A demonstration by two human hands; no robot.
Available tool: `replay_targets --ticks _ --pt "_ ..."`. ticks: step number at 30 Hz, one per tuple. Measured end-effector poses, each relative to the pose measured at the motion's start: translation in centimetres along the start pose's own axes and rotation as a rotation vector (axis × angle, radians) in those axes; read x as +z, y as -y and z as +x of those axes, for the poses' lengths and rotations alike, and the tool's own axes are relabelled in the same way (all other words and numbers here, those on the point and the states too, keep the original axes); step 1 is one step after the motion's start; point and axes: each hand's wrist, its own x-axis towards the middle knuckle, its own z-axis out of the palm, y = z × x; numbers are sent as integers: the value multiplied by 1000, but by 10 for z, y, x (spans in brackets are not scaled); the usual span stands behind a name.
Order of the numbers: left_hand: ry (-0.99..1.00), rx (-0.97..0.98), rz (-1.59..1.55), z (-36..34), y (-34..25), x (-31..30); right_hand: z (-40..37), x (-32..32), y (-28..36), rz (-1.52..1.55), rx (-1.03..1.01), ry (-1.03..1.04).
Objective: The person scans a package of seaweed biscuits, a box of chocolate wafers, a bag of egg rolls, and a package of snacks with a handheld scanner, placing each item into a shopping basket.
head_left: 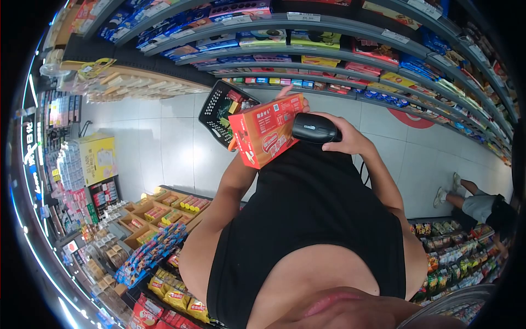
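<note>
A red and orange snack box with printed white lettering is tilted in front of my torso. My left hand is closed on it from behind, with its fingertips showing past the top edge and the palm hidden by the box. In my right hand sits a rounded black handheld device, fingers wrapped over its far side and thumb along its near side. The device's front end overlaps the box's right edge in this view. Beyond the box is a black perforated shopping basket with several packages inside, partly covered by the box.
Shelves of packaged goods curve along the far side. A wooden display of small packs and snack bags stands at left behind me. Grey floor tiles run between them. Another person is at the right beside the snack racks.
</note>
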Motion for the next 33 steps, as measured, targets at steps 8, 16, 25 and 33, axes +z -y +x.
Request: replay_targets --ticks 8,16,25,33 --pt "128 -463 -333 29 9 -50 -11 -13 -9 -50 17 -71" --pt "-176 -605 45 28 12 -86 -17 -32 -17 20 6 -155" --pt "-184 -295 -250 7 67 -187 -26 -42 -27 95 53 -270" --pt "-360 -40 -149 -15 18 -187 -30 -51 -33 148 49 -334"
